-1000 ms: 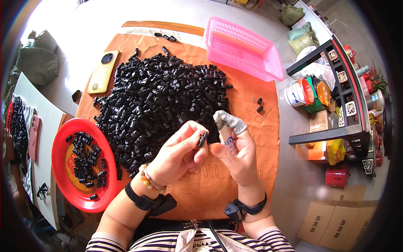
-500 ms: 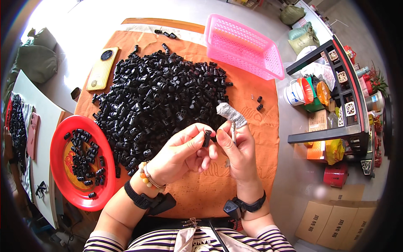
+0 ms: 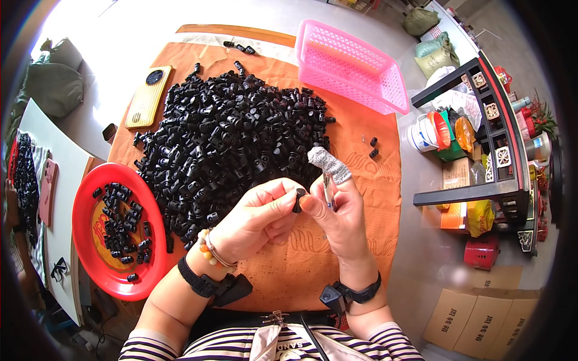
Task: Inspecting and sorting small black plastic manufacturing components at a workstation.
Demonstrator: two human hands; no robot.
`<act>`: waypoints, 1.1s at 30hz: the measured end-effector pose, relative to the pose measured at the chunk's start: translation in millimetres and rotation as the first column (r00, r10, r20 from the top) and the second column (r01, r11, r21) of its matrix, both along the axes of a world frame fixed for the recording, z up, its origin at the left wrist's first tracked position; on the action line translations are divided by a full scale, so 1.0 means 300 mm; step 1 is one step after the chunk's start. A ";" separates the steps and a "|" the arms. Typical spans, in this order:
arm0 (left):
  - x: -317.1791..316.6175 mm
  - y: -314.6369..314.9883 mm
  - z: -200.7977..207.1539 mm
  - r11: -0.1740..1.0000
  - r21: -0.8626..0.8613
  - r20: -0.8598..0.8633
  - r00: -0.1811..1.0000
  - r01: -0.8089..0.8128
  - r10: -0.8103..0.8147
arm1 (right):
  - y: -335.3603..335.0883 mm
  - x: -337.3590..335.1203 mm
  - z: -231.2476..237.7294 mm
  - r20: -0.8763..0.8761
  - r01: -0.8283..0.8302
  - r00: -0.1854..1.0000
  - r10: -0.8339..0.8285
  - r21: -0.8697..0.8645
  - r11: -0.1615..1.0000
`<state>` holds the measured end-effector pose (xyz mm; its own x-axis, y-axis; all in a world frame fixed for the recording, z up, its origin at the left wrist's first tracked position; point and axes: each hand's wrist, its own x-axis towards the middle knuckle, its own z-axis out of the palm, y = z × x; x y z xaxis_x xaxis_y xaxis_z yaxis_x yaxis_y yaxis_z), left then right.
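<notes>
Between the thumb and fingers of my left hand [image 3: 274,207] is a small black cord lock [image 3: 298,200], its round end facing up. My right hand [image 3: 340,219] touches it from the other side with the thumb tip. A thin metal tool [image 3: 328,191] is gripped in that hand; its working end is hidden. A grey knitted finger cover [image 3: 329,164] sits on the right index finger. Just beyond both hands lies a large heap of black cord locks [image 3: 229,132]. At the left, a red oval tray [image 3: 158,265] holds several more of them.
An orange cloth [image 3: 367,180] covers the table. A pink perforated basket [image 3: 355,84] stands at the far right, and a yellow phone [image 3: 146,99] lies at the far left. Two loose cord locks [image 3: 374,147] rest right of the heap. Cardboard boxes [image 3: 475,319] are on the floor at right.
The cord lock has turned in my left fingers, its round end now showing. My right thumb has moved left onto it, the metal tool has tilted, and my left fingers have curled in.
</notes>
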<state>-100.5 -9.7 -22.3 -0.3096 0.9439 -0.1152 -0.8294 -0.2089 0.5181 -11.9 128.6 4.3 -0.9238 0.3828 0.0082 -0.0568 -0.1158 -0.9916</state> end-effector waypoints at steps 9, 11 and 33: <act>-0.005 0.002 0.015 0.998 -0.004 0.048 0.997 -0.062 0.062 | 0.030 -0.007 -0.037 -0.003 0.133 0.991 -0.133 0.102 0.986; -0.012 -0.007 0.036 0.993 -0.034 0.023 0.993 -0.113 0.114 | 0.055 -0.002 -0.048 0.011 0.138 0.990 -0.139 0.103 0.985; -0.100 -0.576 0.115 0.161 -0.157 -0.925 0.202 -0.974 0.322 | 0.100 0.024 -0.195 0.080 0.067 0.975 -0.205 0.779 0.624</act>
<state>-130.4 -182.5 12.1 -0.9936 -0.0552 0.0983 0.0867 0.1825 0.9794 -4.8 158.4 -54.3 -0.8772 0.4218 0.2293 0.1446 0.6875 -0.7116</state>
